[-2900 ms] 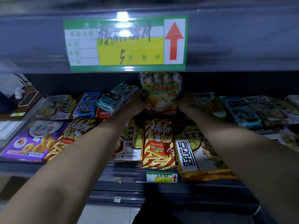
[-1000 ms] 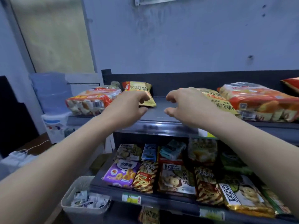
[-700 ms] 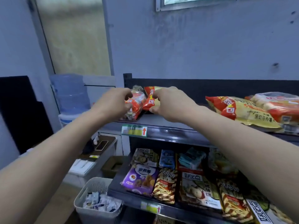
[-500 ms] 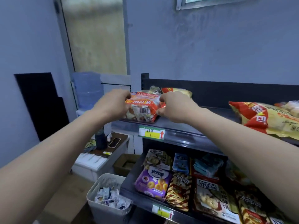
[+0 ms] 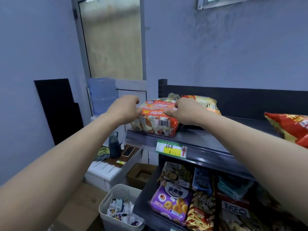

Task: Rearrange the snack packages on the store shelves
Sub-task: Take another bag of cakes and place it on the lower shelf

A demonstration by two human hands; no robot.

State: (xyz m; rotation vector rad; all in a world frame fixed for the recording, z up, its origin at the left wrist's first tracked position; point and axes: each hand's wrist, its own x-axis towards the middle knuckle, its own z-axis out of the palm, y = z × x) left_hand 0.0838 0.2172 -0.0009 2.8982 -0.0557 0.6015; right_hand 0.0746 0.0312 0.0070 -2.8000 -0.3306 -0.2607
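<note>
An orange-red multipack snack bag (image 5: 156, 121) with a barcode lies at the left end of the top shelf (image 5: 198, 142). My left hand (image 5: 124, 109) grips its left edge with curled fingers. My right hand (image 5: 185, 110) holds its top right corner, thumb and fingers pinching the wrapper. Behind it leans a yellow chip bag (image 5: 205, 104). A red and yellow chip bag (image 5: 290, 125) lies further right on the same shelf. The lower shelf holds a purple biscuit pack (image 5: 173, 202) and several other snack packs.
A white slotted basket (image 5: 116, 199) with small wrappers stands on the floor left of the shelving. A side table (image 5: 131, 155) carries a dark bottle (image 5: 114, 145) and a phone (image 5: 128, 151). A water dispenser (image 5: 102, 95) stands by the door. A cardboard box (image 5: 141, 175) sits below.
My hands left the lower shelf, rose to the top shelf and shifted left. They took hold of the orange-red multipack, which now lies at the shelf's left end.
</note>
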